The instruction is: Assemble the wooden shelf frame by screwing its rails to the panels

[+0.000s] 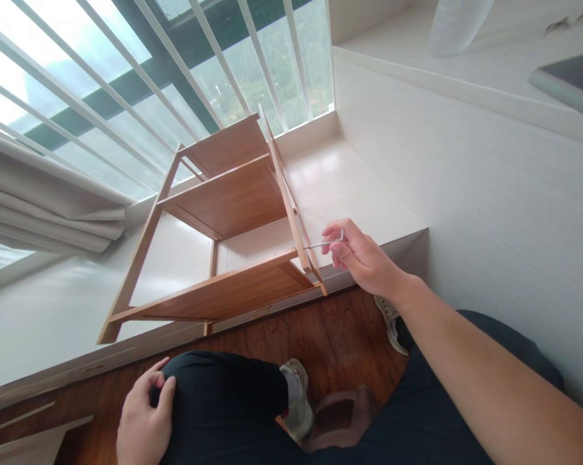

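Shelf: wooden three-tier rack (223, 206) in the middle of the frame, standing on a pale window ledge (344, 187).
Tool: thin metal hex key (323, 244) right of centre, its far end meeting the rack's right side rail.
Right hand (364, 258): fingers pinched around the hex key's bent end, arm coming in from the lower right.
Left hand (143, 420): lower left, curled loosely over the person's dark-trousered knee (223, 387), holding nothing.
Floor: dark wood boards (320, 336) below the ledge, a pale shoe (298, 400) at bottom centre.
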Tool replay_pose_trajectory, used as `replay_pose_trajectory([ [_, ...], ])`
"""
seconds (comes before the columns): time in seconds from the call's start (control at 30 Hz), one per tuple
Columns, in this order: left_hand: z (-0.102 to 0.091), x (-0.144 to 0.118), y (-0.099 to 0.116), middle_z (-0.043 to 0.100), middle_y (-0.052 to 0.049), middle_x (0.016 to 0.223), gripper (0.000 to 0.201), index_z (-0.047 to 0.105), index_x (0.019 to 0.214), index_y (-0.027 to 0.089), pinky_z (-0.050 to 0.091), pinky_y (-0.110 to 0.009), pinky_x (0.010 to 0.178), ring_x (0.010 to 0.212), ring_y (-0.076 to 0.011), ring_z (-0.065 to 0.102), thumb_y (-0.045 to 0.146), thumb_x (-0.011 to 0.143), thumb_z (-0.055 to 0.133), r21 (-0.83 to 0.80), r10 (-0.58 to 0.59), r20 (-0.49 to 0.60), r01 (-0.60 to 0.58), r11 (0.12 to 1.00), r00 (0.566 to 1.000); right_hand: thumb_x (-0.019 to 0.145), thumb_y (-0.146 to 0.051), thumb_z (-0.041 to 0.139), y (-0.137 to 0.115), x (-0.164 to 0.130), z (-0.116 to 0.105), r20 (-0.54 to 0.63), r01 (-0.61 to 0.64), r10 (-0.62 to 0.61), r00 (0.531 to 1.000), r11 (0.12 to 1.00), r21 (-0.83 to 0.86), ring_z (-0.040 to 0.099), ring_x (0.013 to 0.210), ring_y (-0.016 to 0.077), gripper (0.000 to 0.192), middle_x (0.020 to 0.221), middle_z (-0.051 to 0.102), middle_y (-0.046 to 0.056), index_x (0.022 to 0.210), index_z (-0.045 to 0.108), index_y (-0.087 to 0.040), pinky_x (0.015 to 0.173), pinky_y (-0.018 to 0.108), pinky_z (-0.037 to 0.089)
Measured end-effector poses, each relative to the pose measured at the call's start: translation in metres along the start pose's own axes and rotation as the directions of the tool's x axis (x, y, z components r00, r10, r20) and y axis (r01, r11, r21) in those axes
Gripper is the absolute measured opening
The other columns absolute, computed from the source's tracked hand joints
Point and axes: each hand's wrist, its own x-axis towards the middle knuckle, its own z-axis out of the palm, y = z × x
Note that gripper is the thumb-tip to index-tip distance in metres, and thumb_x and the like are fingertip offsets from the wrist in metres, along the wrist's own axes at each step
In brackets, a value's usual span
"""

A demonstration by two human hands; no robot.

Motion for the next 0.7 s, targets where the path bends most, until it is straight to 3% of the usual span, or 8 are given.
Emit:
replay_pose_trajectory([
  [0.47, 0.0012, 0.0003, -0.0037, 0.071, -0.007, 0.14, 0.039, 0.044, 0.082, 0.027, 0.048, -0.047, 0.097, 0.118, -0.0333, 0.066, 0.065, 0.089, 0.045, 0.012, -0.007, -0.003, 0.007, 1.0, 1.0, 0.107, -0.049, 0.059, 0.0077, -0.0013, 0.0013, -0.102, 0.075, -0.074, 0.992, 0.997, 0.005, 0.055, 0.063, 0.0112, 0.028, 0.092, 0.061, -0.002, 0.125, 0.049, -0.029, 0.065, 0.027, 0.047],
  [0.7, 0.0001, -0.0018, -0.0042, 0.071, -0.006, 0.142, 0.039, 0.045, 0.083, 0.027, 0.048, -0.046, 0.095, 0.119, -0.0332, 0.066, 0.065, 0.09, 0.044, 0.023, -0.019, -0.002, 0.019, 1.0, 1.0, 0.107, -0.042, 0.062, 0.0059, -0.0019, -0.0009, -0.17, 0.126, -0.139, 0.976, 0.988, -0.085, 0.056, 0.061, 0.0116, 0.018, 0.079, 0.06, -0.005, 0.115, 0.057, -0.027, 0.066, 0.027, 0.048],
])
